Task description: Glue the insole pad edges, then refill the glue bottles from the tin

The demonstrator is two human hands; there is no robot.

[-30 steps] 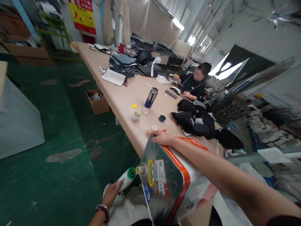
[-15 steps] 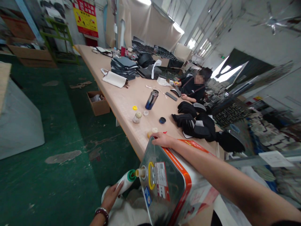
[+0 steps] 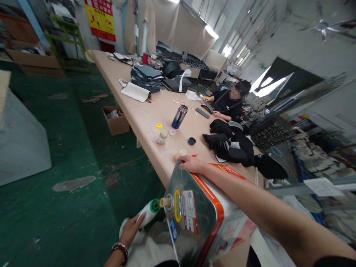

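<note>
My left hand point(image 3: 130, 230), a beaded bracelet at its wrist, is closed around a white bottle point(image 3: 147, 217) with a green neck. The bottle lies tilted, its open mouth at the spout of a large square metal can point(image 3: 204, 198). Yellowish-brown liquid shows between spout and bottle mouth. Tipped onto its side by the table edge, the can has a yellow handle point(image 3: 178, 205) and orange-and-white labels. My right hand point(image 3: 191, 164) grips the can's upper edge, fingers curled over the rim. The liquid level inside the bottle is hidden.
On the tan table point(image 3: 139, 122) stand an open blue flask point(image 3: 179, 116), a small jar point(image 3: 162, 137), its dark lid point(image 3: 191, 141) and a yellow cap point(image 3: 158, 126). Black padded pieces point(image 3: 232, 146) lie right. A co-worker point(image 3: 232, 100) sits across. A cardboard box point(image 3: 115, 120) is on the floor.
The view has shifted slightly. Both hands keep their holds, and the bottle stays at the can's spout with little visible movement.
</note>
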